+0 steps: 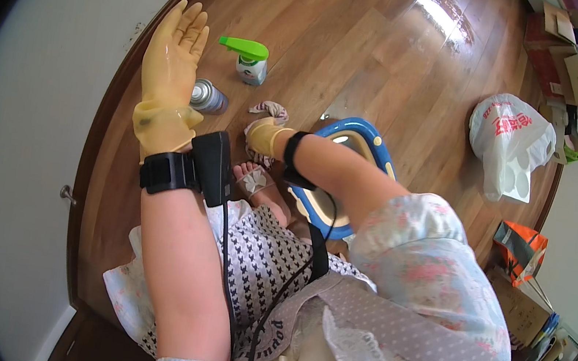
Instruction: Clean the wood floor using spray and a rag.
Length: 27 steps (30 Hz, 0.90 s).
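Observation:
My left hand, in a pale yellow rubber glove, is stretched out palm up beside the wall, its fingers straight and holding nothing. To its right stands a white bottle with a bright green trigger top. A metal spray can is close to the glove's cuff. My right hand, gloved the same way, is closed on a striped cloth low over the floor, in front of my sandalled foot. Next to that hand is a blue and cream basin, partly covered by my right forearm.
The wooden floor meets a white wall along a dark baseboard on the left. A white plastic bag lies at the right. Beyond it are cardboard boxes and an orange and grey bag. Black cables run from my wrist bands.

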### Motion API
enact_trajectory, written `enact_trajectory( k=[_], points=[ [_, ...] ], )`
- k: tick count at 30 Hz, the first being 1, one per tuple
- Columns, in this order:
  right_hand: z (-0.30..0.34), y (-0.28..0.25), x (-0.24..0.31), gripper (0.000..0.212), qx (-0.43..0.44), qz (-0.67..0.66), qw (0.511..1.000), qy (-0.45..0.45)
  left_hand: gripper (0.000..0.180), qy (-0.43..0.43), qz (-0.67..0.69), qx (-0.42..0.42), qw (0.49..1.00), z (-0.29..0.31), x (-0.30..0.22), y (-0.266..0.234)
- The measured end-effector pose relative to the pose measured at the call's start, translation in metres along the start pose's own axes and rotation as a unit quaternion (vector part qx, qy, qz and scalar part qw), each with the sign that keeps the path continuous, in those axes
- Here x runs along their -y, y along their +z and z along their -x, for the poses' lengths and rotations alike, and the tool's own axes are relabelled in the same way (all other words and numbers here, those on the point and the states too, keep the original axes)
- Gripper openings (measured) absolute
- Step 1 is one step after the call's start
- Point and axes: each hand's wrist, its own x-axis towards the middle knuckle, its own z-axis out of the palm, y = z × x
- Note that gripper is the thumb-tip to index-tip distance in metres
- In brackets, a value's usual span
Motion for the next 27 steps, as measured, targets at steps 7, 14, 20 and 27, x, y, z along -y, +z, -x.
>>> enact_trajectory(
  k=[7,14,20,27],
  points=[
    [-0.019,0.024,-0.012,0.029,-0.017,0.044,0.997,-0.066,0.038,0.010,-0.021,-0.019,1.000,-0.002,-0.002,-0.006],
    [0.018,0.043,-0.098,0.044,-0.072,-0.167,0.975,0.128,0.038,0.005,-0.045,-0.019,0.999,-0.007,0.006,-0.004],
    [0.061,0.051,-0.244,0.035,-0.007,-0.085,0.994,0.070,0.038,-0.008,-0.030,0.022,0.999,-0.016,0.025,0.017],
    [0.065,0.091,-0.300,0.045,-0.057,-0.062,0.988,0.126,0.036,0.016,-0.117,0.001,0.993,-0.010,0.009,0.002]
  ],
)
